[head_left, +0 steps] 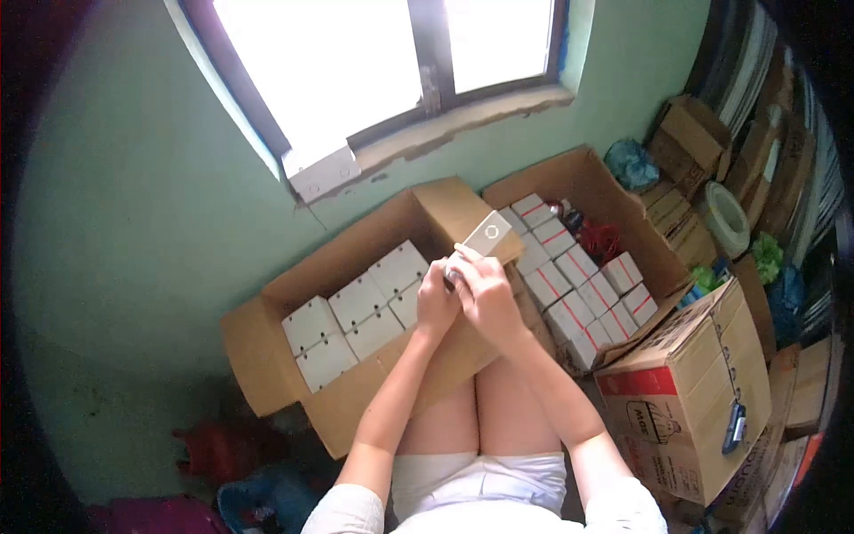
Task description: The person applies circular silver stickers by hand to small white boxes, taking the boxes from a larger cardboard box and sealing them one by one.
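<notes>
My right hand [487, 290] is closed around the near end of a slim white box [489, 231] with a round mark on its face. The box points up and away, above the flap between two cartons. My left hand [436, 301] presses against the right one, fingers curled; a small dark grey thing [451, 276] shows between them, and I cannot tell what it is. Below and left of the hands, an open carton [342, 425] holds rows of white boxes [356, 301] with dark dots. A second open carton [538, 175] at the right contains smaller white boxes [594, 292] with red stripes.
A closed cardboard box [636, 427] stands at the right, with a black cutter-like tool [735, 427] on its side. Another white box [322, 172] sits on the window sill [463, 129]. Flattened cardboard, a tape-like roll [727, 218] and plastic bags crowd the far right.
</notes>
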Demonstrator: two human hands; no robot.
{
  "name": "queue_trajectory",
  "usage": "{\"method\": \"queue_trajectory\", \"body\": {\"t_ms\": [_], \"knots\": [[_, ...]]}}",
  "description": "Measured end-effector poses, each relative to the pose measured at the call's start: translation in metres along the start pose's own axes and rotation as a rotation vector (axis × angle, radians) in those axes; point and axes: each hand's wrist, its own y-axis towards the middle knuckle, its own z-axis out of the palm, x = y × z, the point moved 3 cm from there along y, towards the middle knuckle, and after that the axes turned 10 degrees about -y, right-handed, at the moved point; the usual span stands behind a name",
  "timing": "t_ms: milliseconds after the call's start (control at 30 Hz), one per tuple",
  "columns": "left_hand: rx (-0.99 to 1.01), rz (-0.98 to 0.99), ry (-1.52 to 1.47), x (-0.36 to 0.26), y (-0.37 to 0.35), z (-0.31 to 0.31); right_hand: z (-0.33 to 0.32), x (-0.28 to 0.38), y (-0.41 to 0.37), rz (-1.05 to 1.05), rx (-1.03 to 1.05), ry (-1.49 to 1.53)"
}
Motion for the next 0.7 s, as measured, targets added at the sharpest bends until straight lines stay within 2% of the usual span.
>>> {"method": "queue_trajectory", "body": {"t_ms": [67,133,167,200,267,333,400,467,533,600,667,700], "knots": [[-0.052,0.039,-0.033,0.006,0.008,0.004,-0.002,-0.004,0.01,-0.004,0.022,-0.019],[-0.102,0.064,-0.04,0.002,0.014,0.002,-0.007,-0.019,0.022,0.104,-0.062,-0.087],[-0.125,0.194,-0.034,0.007,0.015,0.002,-0.01,-0.027,0.029,0.097,-0.106,-0.11],[-0.131,0.199,-0.045,0.01,0.017,0.001,-0.006,-0.03,0.034,0.088,-0.108,-0.121],[-0.104,0.12,-0.123,0.021,0.018,0.0,0.01,-0.033,0.041,-0.017,-0.06,-0.151],[-0.145,0.121,-0.089,0.025,0.018,-0.004,0.019,-0.019,0.032,-0.071,0.052,-0.112],[-0.172,0.015,-0.175,0.034,0.019,-0.01,0.032,0.001,0.022,-0.342,0.181,-0.114],[-0.193,-0.017,-0.188,0.032,0.02,-0.01,0.033,-0.001,0.029,-0.405,0.15,-0.16],[-0.241,0.127,-0.124,0.029,0.02,-0.009,0.025,-0.015,0.053,-0.148,0.084,-0.242],[-0.24,0.147,-0.091,0.032,0.02,-0.007,0.02,-0.031,0.069,0.01,-0.109,-0.289],[-0.213,0.139,-0.104,0.034,0.021,-0.007,0.023,-0.024,0.062,-0.01,-0.08,-0.276],[-0.213,0.134,-0.107,0.034,0.021,-0.007,0.027,-0.013,0.05,-0.11,0.029,-0.228]]}}
